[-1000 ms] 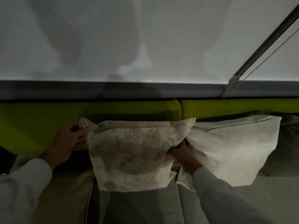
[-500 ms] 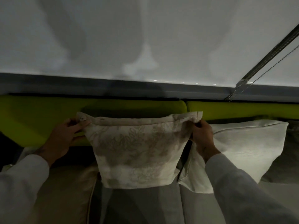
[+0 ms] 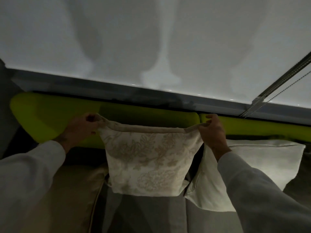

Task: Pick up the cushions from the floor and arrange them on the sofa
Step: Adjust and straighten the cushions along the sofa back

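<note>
A cream cushion with a floral pattern (image 3: 149,162) stands upright against the lime-green sofa back (image 3: 50,118). My left hand (image 3: 80,128) pinches its top left corner. My right hand (image 3: 212,132) pinches its top right corner. Both corners are pulled outward and the top seam is stretched between them. A plain white cushion (image 3: 262,165) leans on the sofa back just to the right, partly behind my right arm. A beige cushion (image 3: 72,195) lies at the lower left, partly under my left sleeve.
The grey sofa seat (image 3: 143,216) runs along the bottom. A white roller blind (image 3: 151,39) hangs behind the sofa, with its bead chain (image 3: 269,98) at the right. A dark cushion edge (image 3: 304,174) shows at the far right.
My right hand rose from the floral cushion's lower right side to its top right corner. Both hands now pull the top corners apart and slightly up. My view shifted right.
</note>
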`<state>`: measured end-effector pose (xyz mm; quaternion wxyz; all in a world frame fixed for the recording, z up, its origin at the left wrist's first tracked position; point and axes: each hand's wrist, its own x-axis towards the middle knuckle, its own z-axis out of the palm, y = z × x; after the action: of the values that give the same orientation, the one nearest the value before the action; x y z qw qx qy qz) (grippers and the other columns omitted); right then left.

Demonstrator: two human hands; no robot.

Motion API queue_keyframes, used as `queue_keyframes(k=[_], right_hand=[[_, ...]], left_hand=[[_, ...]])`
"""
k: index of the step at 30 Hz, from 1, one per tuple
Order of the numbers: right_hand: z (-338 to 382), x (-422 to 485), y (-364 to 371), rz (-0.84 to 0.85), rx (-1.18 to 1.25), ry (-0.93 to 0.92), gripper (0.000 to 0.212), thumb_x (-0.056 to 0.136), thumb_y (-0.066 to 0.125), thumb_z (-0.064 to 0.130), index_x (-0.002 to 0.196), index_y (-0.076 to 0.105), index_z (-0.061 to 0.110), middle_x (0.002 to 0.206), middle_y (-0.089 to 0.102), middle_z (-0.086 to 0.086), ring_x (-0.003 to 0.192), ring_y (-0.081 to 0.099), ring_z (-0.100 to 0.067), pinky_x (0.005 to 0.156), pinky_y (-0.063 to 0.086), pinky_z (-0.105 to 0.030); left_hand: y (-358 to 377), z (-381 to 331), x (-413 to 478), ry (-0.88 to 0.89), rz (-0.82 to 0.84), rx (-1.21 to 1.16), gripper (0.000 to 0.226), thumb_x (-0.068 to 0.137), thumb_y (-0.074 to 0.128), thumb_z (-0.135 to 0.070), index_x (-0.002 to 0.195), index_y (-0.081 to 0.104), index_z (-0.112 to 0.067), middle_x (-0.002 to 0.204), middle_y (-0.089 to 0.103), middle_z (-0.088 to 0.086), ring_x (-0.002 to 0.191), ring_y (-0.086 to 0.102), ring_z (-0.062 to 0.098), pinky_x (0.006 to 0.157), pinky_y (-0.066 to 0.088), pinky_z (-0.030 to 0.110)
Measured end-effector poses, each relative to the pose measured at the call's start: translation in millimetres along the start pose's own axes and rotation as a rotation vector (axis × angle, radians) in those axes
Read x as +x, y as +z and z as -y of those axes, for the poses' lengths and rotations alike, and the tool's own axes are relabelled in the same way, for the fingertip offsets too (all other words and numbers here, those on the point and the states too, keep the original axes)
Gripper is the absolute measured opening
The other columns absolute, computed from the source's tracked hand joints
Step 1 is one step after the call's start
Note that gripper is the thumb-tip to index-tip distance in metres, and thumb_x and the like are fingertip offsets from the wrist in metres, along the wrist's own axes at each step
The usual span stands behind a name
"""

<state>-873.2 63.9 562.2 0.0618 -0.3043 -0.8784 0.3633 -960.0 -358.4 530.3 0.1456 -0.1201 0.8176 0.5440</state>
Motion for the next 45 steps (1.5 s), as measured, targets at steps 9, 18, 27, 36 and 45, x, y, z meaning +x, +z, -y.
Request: queue_keyframes(k=[9, 18, 27, 36, 45], right_hand=[[65.3, -47.9, 18.7, 0.168, -0.050, -0.431, 0.033, 0.088, 0.067, 0.005, 0.121, 0.068, 0.008, 0.129, 0.057, -0.016, 0.122, 0.053, -0.033, 0.093, 0.034, -0.026], [127.6, -154.7, 85.0, 0.466, 0.049, -0.621, 0.037, 0.090, 0.071, 0.017, 0.126, 0.066, 0.010, 0.141, 0.054, -0.013, 0.134, 0.044, -0.031, 0.103, 0.033, -0.028], [136.3, -240.7, 181.8, 0.609, -0.130, -0.381, 0.040, 0.095, 0.065, 0.022, 0.135, 0.060, 0.018, 0.128, 0.057, -0.005, 0.106, 0.058, -0.024, 0.076, 0.052, -0.027], [114.9, -332.0, 263.2, 0.717, -0.157, 0.129, 0.057, 0.098, 0.067, 0.034, 0.148, 0.047, 0.017, 0.152, 0.050, -0.013, 0.127, 0.056, -0.028, 0.074, 0.045, -0.022], [77.9, -355.1, 299.2, 0.789, 0.079, 0.549, 0.080, 0.091, 0.073, 0.044, 0.156, 0.032, 0.022, 0.154, 0.047, -0.010, 0.113, 0.049, -0.020, 0.092, 0.043, -0.039]], left_hand=[[-45.2, -0.2, -78.2, 0.128, -0.180, 0.292, 0.040, 0.088, 0.072, -0.001, 0.126, 0.062, 0.000, 0.110, 0.064, 0.019, 0.108, 0.062, 0.041, 0.077, 0.048, 0.026], [-122.9, 46.2, -157.5, 0.047, -0.260, 0.332, 0.035, 0.088, 0.073, -0.009, 0.122, 0.064, -0.012, 0.112, 0.066, 0.011, 0.103, 0.064, 0.030, 0.089, 0.052, 0.040], [-204.1, 153.7, -162.0, -0.026, -0.229, 0.439, 0.032, 0.096, 0.063, -0.015, 0.128, 0.065, -0.010, 0.128, 0.068, 0.016, 0.118, 0.062, 0.036, 0.097, 0.045, 0.038], [-286.2, 248.7, -141.5, -0.320, -0.046, 0.061, 0.041, 0.091, 0.072, -0.014, 0.127, 0.060, 0.003, 0.125, 0.066, 0.024, 0.111, 0.065, 0.037, 0.091, 0.046, 0.036], [-273.3, 307.2, -114.1, -0.527, 0.180, 0.021, 0.076, 0.082, 0.070, -0.051, 0.145, 0.042, -0.018, 0.123, 0.059, 0.004, 0.122, 0.056, 0.030, 0.084, 0.044, 0.035]])
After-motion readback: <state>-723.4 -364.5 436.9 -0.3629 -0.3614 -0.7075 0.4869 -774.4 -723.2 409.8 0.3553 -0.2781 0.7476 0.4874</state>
